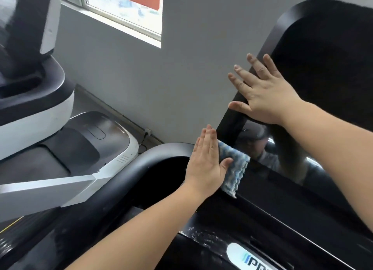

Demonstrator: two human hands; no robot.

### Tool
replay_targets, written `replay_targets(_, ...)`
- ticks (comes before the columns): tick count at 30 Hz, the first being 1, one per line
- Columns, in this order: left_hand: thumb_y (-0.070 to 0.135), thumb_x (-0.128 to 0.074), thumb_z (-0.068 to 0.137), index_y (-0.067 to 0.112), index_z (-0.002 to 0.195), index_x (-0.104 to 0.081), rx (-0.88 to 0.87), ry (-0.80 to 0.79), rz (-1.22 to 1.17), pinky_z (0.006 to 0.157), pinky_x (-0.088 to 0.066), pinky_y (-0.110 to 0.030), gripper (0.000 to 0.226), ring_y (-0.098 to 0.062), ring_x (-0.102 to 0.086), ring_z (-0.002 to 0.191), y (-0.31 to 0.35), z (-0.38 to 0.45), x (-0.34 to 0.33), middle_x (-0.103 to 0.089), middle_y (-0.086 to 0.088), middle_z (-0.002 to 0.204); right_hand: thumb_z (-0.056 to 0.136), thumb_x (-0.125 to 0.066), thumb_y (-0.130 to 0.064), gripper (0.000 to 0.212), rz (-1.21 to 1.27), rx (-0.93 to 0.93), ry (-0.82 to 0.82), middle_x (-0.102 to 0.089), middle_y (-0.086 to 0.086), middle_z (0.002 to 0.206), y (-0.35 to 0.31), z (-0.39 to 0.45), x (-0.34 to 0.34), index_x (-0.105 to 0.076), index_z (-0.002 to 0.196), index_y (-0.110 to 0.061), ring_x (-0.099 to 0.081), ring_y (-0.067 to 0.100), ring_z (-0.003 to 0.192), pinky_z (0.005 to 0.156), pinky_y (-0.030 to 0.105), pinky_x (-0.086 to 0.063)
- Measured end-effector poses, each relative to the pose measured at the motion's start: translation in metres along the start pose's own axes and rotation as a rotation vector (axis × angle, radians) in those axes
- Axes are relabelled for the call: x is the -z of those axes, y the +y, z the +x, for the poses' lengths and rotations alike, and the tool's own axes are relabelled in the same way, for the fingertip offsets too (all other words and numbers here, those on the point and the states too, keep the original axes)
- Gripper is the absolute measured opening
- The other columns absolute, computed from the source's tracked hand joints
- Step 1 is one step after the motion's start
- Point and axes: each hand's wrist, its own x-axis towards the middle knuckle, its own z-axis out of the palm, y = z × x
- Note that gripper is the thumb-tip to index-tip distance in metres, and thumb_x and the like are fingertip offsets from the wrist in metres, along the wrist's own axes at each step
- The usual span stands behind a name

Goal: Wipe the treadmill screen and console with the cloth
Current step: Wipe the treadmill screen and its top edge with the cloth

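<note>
Cloth (234, 168), blue and white, is lying flat against the treadmill screen (314, 88) near its lower left corner, half hidden under the left hand (207, 160), whose straight fingers and thumb are pressing it. Right hand (262, 94) is resting spread-fingered on the screen's left edge; the console (262, 239) is running off the frame's bottom.

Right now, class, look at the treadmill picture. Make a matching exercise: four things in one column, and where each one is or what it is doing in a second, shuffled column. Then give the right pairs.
Things
1. left hand
2. right hand
3. cloth
4. window

Places or states
A. flat on the screen's left edge, fingers spread
B. top left, in the grey wall
C. blue and white, against the screen's lower left corner
D. fingers straight, pressing the cloth

Pairs: 1-D, 2-A, 3-C, 4-B
</note>
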Motion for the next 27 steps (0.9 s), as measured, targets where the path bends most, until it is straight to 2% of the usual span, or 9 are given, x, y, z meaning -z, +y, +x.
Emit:
replay_targets(3,0.059,-0.023,0.098,0.020,0.149,0.031,-0.045,-0.070,0.010,0.125,0.001,-0.032,0.085,-0.015,0.015,0.152,-0.012,-0.014,0.004,0.011,-0.009,0.165,0.085,0.015,-0.079,0.090,0.002,-0.009,-0.013,-0.009,0.004,0.167,0.000,0.001,0.000,0.004,0.155,-0.023,0.016,0.031,0.152,0.120,0.051,0.014)
replay_targets(6,0.068,-0.012,0.096,0.022,0.147,0.035,-0.022,-0.079,0.013,0.124,0.006,-0.030,0.083,-0.011,0.021,0.150,-0.004,-0.003,0.008,0.019,-0.006,0.164,0.083,0.019,-0.079,0.098,0.031,-0.023,-0.039,-0.011,0.004,0.167,-0.002,0.003,0.003,-0.006,0.158,-0.022,0.015,0.031,0.152,0.121,0.051,0.012)
replay_targets(8,0.074,-0.002,0.092,0.023,0.144,0.040,0.008,-0.053,0.002,0.122,0.011,-0.028,0.084,-0.012,0.024,0.150,0.010,0.021,0.009,0.025,-0.004,0.162,0.082,0.020,-0.078,0.096,0.034,-0.029,-0.074,-0.004,0.002,0.168,-0.002,0.002,0.008,-0.001,0.159,-0.024,0.020,0.030,0.151,0.120,0.051,0.014)
replay_targets(12,0.063,-0.024,0.096,0.023,0.145,0.039,-0.017,0.010,0.020,0.123,0.009,-0.031,0.089,-0.016,0.020,0.151,0.029,0.072,0.017,0.026,-0.003,0.162,0.086,0.016,-0.070,0.085,0.067,-0.021,-0.148,0.009,0.003,0.167,-0.003,0.001,0.020,0.005,0.158,-0.027,0.021,0.026,0.151,0.121,0.048,0.013)
replay_targets(15,0.064,-0.026,0.097,0.016,0.148,0.036,-0.050,-0.030,0.089,0.124,0.005,-0.037,0.093,-0.020,0.018,0.152,0.027,0.064,0.021,0.022,-0.008,0.164,0.095,-0.005,-0.061,0.080,0.214,-0.107,0.023,-0.011,0.017,0.165,-0.011,-0.011,0.028,-0.025,0.158,-0.015,-0.003,0.032,0.154,0.124,0.047,-0.002)
replay_targets(18,0.073,-0.008,0.092,0.014,0.143,0.043,0.003,-0.127,0.170,0.124,0.006,-0.040,0.092,-0.020,0.027,0.149,0.020,0.038,0.024,0.035,-0.007,0.159,0.101,-0.039,-0.046,0.060,0.238,-0.123,0.190,-0.028,0.022,0.160,-0.036,-0.046,0.028,-0.048,0.145,-0.005,-0.018,0.037,0.151,0.122,0.053,-0.015)
replay_targets(20,0.075,0.002,0.088,0.016,0.138,0.047,0.040,-0.176,0.187,0.124,0.009,-0.040,0.090,-0.019,0.032,0.146,0.019,0.025,0.028,0.040,-0.005,0.155,0.096,-0.056,-0.040,0.050,0.251,-0.132,0.201,-0.032,0.022,0.158,-0.056,-0.072,0.026,-0.060,0.133,-0.006,-0.023,0.037,0.149,0.121,0.055,-0.018)
replay_targets(23,0.076,0.006,0.085,0.020,0.136,0.048,0.076,-0.225,0.164,0.121,0.015,-0.040,0.087,-0.019,0.032,0.146,0.016,0.020,0.032,0.038,-0.004,0.157,0.089,-0.068,-0.035,0.027,0.251,-0.203,0.141,-0.038,0.020,0.155,-0.083,-0.105,0.019,-0.071,0.102,-0.011,-0.031,0.038,0.146,0.119,0.058,-0.020)
replay_targets(27,0.077,-0.002,0.092,0.017,0.153,0.024,0.035,-0.189,0.223,0.119,0.008,-0.044,0.090,-0.030,0.009,0.152,0.007,0.020,0.031,0.009,-0.010,0.165,0.081,-0.077,-0.027,0.017,0.273,-0.332,0.065,-0.045,0.021,0.150,-0.108,-0.124,0.011,-0.070,0.088,-0.013,-0.037,0.039,0.142,0.117,0.060,-0.024)
